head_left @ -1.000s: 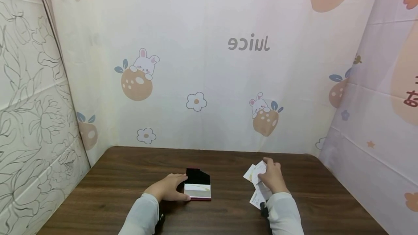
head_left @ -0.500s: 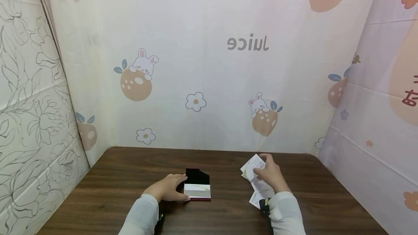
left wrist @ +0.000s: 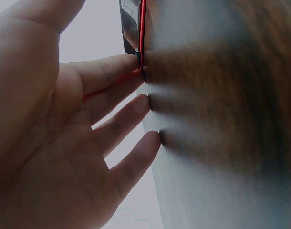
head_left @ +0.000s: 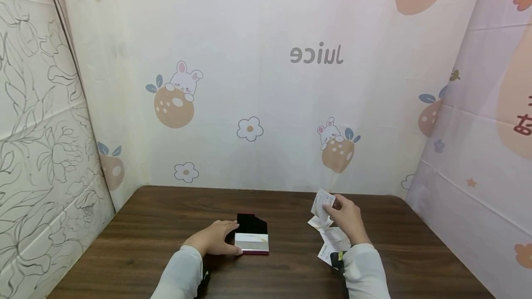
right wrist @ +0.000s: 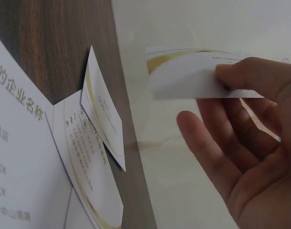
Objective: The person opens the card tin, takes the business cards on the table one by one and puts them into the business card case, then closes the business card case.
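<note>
A business card case (head_left: 251, 243) lies on the table with its black-lined lid folded back and a white card showing inside. At its left end rests my left hand (head_left: 214, 237), thumb by the near corner and forefinger by the lid. The left wrist view shows these fingers (left wrist: 131, 107) nearly straight, tips down on the wood, with the forefinger touching the case's red edge (left wrist: 142, 33). My right hand (head_left: 348, 218) pinches a business card (head_left: 322, 203) between thumb and fingers, raised above several overlapping business cards (head_left: 334, 239). Gold curves and print mark the cards.
The dark wood table (head_left: 287, 273) ends at a patterned back curtain (head_left: 266, 160). Other hanging cloths close off the left and right sides. A black wrist strap (head_left: 337, 260) on my right arm partly covers the nearest card.
My right hand has lifted a business card off the spread pile and tilted it up, uncovering cards beneath. My left hand and the case stay put.
</note>
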A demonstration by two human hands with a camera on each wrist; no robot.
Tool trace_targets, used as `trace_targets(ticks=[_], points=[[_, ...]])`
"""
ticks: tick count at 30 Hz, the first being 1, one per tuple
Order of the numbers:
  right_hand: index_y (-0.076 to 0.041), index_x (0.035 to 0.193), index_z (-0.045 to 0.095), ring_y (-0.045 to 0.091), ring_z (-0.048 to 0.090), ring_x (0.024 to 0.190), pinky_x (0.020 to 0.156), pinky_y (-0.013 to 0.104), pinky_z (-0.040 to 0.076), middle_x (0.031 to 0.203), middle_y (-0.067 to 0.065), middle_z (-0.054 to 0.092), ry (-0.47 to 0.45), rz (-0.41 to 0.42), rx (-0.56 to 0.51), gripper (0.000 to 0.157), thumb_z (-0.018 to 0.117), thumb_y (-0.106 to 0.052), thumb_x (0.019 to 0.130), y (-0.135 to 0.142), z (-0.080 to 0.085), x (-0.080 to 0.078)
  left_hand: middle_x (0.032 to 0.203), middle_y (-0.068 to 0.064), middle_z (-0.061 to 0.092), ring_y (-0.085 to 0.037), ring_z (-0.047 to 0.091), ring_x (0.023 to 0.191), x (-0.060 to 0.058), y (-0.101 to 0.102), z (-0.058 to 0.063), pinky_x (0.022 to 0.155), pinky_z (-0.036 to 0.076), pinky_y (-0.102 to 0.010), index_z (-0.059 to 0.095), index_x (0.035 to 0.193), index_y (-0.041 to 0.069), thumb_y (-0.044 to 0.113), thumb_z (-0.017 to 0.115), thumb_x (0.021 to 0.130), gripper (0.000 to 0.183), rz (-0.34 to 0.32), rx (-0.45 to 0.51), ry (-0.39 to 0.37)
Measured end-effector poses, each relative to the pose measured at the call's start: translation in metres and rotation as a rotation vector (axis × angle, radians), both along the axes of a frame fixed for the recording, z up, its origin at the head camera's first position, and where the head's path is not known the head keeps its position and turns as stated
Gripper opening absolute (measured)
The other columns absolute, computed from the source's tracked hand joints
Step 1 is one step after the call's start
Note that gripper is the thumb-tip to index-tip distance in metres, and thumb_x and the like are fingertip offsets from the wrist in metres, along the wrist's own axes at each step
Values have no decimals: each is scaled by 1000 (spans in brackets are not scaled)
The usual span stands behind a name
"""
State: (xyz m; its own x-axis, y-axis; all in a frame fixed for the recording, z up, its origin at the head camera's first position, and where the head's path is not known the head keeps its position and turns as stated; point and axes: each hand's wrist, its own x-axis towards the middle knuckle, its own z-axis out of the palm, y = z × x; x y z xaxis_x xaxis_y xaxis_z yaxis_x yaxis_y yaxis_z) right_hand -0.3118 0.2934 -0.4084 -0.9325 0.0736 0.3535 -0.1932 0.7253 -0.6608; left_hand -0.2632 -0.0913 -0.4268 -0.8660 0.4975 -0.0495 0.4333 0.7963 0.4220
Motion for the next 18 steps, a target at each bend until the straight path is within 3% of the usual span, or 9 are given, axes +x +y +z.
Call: trace_targets(ticks=[4,8,11,18], points=[[-4,104,66,21,58,79,67,39,52,93,13,68,11,-13,27,26,63,-24,88,-1,1,1,141,-13,44,-31,35,128,-1,0,-1,102,36,-53,46,136,5,53,67,77,79,0,-2,3],[-5,118,59,23,59,82,63,41,57,99,17,65,-48,50,-49,33,55,-27,94,-3,2,1,142,-13,43,-31,34,128,-1,0,-1,102,36,-53,46,136,5,54,67,77,79,1,5,3],[-7,125,54,24,59,82,58,36,58,100,18,61,-100,93,-110,35,51,-28,97,-6,2,1,142,-13,43,-32,34,128,-1,0,0,102,36,-54,46,137,5,53,67,77,79,2,7,4],[-8,120,57,18,59,77,60,31,58,92,13,62,-144,154,-86,31,56,-26,94,-12,2,4,142,-13,43,-32,34,128,1,0,1,102,36,-54,45,137,5,53,67,78,79,0,3,-5]])
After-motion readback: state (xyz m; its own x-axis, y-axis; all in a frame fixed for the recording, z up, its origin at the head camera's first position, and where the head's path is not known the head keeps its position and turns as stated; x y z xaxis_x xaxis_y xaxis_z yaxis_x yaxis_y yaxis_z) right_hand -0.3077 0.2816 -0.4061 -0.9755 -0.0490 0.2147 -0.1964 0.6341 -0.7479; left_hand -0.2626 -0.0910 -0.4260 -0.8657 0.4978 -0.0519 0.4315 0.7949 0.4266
